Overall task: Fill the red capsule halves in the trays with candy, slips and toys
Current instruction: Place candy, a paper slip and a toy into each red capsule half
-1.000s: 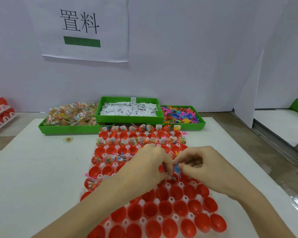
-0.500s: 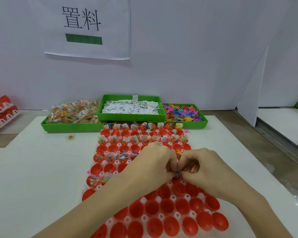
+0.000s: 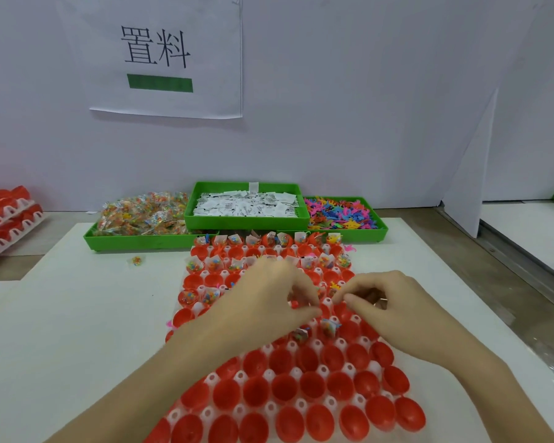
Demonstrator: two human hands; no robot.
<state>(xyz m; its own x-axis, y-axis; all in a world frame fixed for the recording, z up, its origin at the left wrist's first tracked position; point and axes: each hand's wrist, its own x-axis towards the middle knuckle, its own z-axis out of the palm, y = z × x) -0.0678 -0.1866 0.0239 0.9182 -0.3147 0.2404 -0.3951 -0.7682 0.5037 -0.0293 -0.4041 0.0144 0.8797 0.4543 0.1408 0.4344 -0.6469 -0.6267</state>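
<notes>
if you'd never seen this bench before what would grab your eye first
The big white tray of red capsule halves down the middle of the table: its far rows hold candy packets, its near rows are bare. Over its centre the left hand and right hand work close together with curled fingers; what they hold is too small to tell. Behind stand three green bins: candy, white slips, coloured toys.

Single head-worn wide-angle camera faces forward and down, close above the white plastic capsule tray, towards the white back wall.
</notes>
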